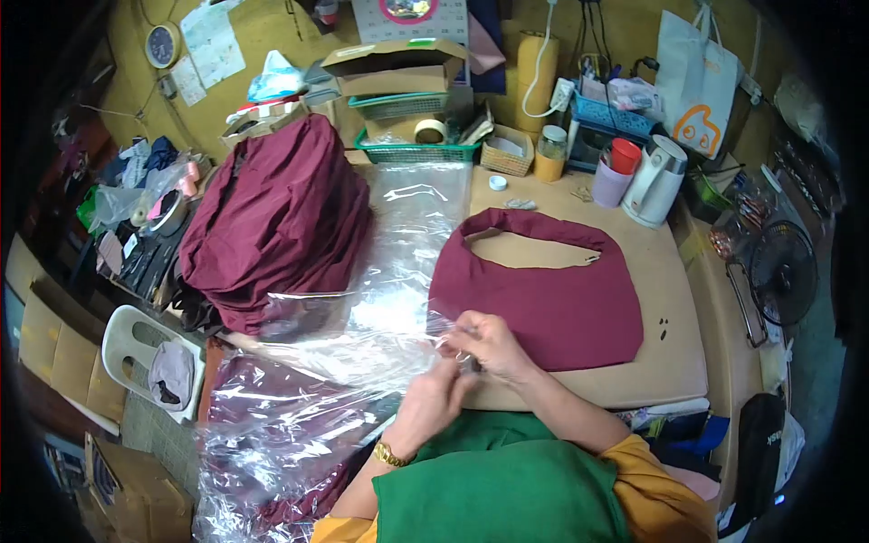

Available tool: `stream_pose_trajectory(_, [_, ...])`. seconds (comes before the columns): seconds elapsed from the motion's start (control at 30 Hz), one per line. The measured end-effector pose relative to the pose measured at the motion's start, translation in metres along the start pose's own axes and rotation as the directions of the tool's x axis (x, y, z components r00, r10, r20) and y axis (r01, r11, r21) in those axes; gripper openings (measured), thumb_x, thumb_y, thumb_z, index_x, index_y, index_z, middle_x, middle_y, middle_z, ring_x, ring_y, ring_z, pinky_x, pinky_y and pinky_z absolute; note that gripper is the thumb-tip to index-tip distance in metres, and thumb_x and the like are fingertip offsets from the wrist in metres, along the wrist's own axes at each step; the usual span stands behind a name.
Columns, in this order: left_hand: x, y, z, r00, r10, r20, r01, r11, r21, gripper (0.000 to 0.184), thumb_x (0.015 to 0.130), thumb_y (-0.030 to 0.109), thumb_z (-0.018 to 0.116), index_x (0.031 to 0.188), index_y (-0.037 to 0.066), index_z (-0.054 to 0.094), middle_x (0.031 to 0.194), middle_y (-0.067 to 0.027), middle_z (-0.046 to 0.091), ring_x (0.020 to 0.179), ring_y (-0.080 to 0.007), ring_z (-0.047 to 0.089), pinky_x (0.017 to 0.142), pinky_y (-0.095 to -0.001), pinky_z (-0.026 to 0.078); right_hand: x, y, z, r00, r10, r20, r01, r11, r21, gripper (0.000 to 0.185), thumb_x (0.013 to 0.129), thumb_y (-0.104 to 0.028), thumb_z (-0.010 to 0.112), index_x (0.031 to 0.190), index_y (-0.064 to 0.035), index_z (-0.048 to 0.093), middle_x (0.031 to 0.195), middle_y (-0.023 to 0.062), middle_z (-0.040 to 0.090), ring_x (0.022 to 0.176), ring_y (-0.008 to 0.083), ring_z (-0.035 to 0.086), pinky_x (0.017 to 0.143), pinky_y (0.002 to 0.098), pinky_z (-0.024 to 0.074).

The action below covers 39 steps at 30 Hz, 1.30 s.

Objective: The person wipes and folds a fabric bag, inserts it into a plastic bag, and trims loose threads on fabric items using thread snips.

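Note:
My left hand (pixel 427 405), with a gold watch at the wrist, is closed on the edge of a clear plastic bag (pixel 317 385). Just beside it, my right hand (pixel 493 347) pinches the same edge between thumb and fingers. The plastic is shiny and crumpled, spreading left over the table edge. To the right lies a flat maroon shoulder bag (pixel 543 308), its handle loop toward the back; my right hand is over its lower left corner. More clear plastic (pixel 412 213) lies flat behind my hands. At the left rises a tall pile of maroon fabric bags (pixel 272 222).
A white kettle (pixel 654 181), a lilac cup (pixel 611 185) and a lidded jar (pixel 550 154) stand at the back right. Green baskets (pixel 416 152) line the back. A white chair (pixel 149 357) is at the left, a black fan (pixel 783 271) at the right.

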<state>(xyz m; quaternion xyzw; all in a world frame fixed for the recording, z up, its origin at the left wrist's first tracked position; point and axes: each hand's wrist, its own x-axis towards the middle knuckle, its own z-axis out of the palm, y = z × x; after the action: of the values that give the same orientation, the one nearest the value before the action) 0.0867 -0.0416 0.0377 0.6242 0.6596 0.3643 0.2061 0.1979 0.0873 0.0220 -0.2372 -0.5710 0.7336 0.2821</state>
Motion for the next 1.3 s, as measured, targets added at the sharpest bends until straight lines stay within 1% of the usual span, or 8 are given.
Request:
stream_pose_trajectory(0.1, [0.014, 0.037, -0.015, 0.943, 0.095, 0.319, -0.081, 0.995, -0.056, 0.035, 0.089, 0.023, 0.068, 0.115, 0.001, 0.061, 0.101, -0.0208, 0.065, 0.088, -0.0404, 0.064, 0.076, -0.0461, 0.051, -0.025, -0.007, -0.039, 0.995, -0.069, -0.078, 0.055, 0.985, -0.166, 0.009, 0.092, -0.006, 0.068, 0.095, 0.0007, 0.063, 0.088, 0.0034, 0.068, 0.078, 0.0079, 0.063, 0.068, 0.0238, 0.0516])
stream_pose_trajectory(0.17, [0.028, 0.060, -0.031, 0.903, 0.408, -0.136, -0.374, 0.901, 0.219, 0.047, 0.088, 0.025, 0.070, 0.128, 0.004, 0.057, 0.122, -0.0202, 0.060, 0.104, -0.0358, 0.061, 0.082, -0.0457, 0.049, -0.041, -0.015, -0.046, 0.996, -0.039, -0.079, 0.028, 0.992, -0.126, 0.011, 0.090, -0.004, 0.070, 0.093, -0.0003, 0.060, 0.081, 0.0008, 0.064, 0.078, 0.0062, 0.061, 0.069, 0.0237, 0.0507])
stream_pose_trajectory(0.3, [0.070, 0.046, -0.036, 0.904, 0.418, -0.089, -0.320, 0.800, 0.508, 0.048, 0.084, 0.033, 0.075, 0.120, 0.003, 0.062, 0.116, -0.0154, 0.062, 0.103, -0.0334, 0.062, 0.084, -0.0413, 0.049, -0.061, -0.031, -0.049, 0.986, -0.150, -0.071, 0.119, 0.937, -0.327, 0.021, 0.088, -0.004, 0.073, 0.088, -0.0043, 0.052, 0.080, -0.0021, 0.058, 0.077, 0.0040, 0.058, 0.066, 0.0225, 0.0483])
stream_pose_trajectory(0.4, [0.086, 0.024, -0.032, 0.880, -0.132, 0.455, 0.153, 0.988, -0.010, 0.047, 0.081, 0.035, 0.079, 0.109, 0.001, 0.065, 0.100, -0.0126, 0.067, 0.087, -0.0276, 0.066, 0.076, -0.0353, 0.053, -0.060, -0.017, -0.068, 0.976, -0.165, -0.142, 0.109, 0.935, -0.338, 0.022, 0.086, -0.003, 0.074, 0.089, -0.0044, 0.052, 0.083, -0.0013, 0.058, 0.075, 0.0031, 0.056, 0.065, 0.0217, 0.0469])
stream_pose_trajectory(0.6, [0.071, 0.006, -0.002, 0.969, 0.084, 0.234, 0.065, 0.822, -0.566, 0.035, 0.078, 0.025, 0.083, 0.095, -0.002, 0.068, 0.082, -0.0109, 0.067, 0.070, -0.0233, 0.065, 0.064, -0.0340, 0.051, -0.056, -0.013, -0.069, 0.887, -0.332, -0.320, 0.245, 0.927, -0.284, 0.024, 0.084, -0.001, 0.075, 0.089, -0.0061, 0.053, 0.076, -0.0055, 0.050, 0.069, 0.0013, 0.046, 0.060, 0.0187, 0.0373])
stream_pose_trajectory(0.7, [0.068, 0.017, -0.007, 0.964, 0.257, 0.067, -0.240, 0.950, -0.199, 0.028, 0.080, 0.018, 0.080, 0.096, -0.002, 0.068, 0.083, -0.0125, 0.067, 0.073, -0.0252, 0.066, 0.063, -0.0363, 0.050, -0.059, -0.024, -0.067, 0.861, -0.363, -0.356, 0.129, 0.834, -0.537, 0.022, 0.084, 0.003, 0.074, 0.089, -0.0061, 0.054, 0.072, -0.0068, 0.047, 0.064, 0.0010, 0.041, 0.055, 0.0190, 0.0319])
stream_pose_trajectory(1.03, [0.071, 0.030, -0.020, 0.982, -0.181, 0.044, 0.183, 0.982, -0.053, 0.013, 0.089, 0.015, 0.067, 0.091, 0.002, 0.071, 0.082, -0.0156, 0.065, 0.075, -0.0344, 0.065, 0.064, -0.0398, 0.050, -0.061, -0.029, -0.082, 0.914, -0.293, -0.280, 0.040, 0.754, -0.656, 0.020, 0.080, 0.003, 0.076, 0.082, -0.0039, 0.057, 0.076, -0.0026, 0.054, 0.065, 0.0027, 0.046, 0.057, 0.0230, 0.0393])
stream_pose_trajectory(1.3, [0.074, 0.025, -0.015, 0.905, 0.195, -0.378, -0.181, 0.981, 0.073, 0.014, 0.084, 0.011, 0.074, 0.078, 0.000, 0.068, 0.067, -0.0162, 0.059, 0.063, -0.0302, 0.058, 0.057, -0.0386, 0.045, -0.058, -0.030, -0.086, 0.890, -0.202, -0.409, 0.165, 0.978, -0.124, 0.015, 0.083, 0.009, 0.071, 0.085, -0.0031, 0.062, 0.082, 0.0004, 0.063, 0.074, 0.0050, 0.060, 0.067, 0.0206, 0.0501])
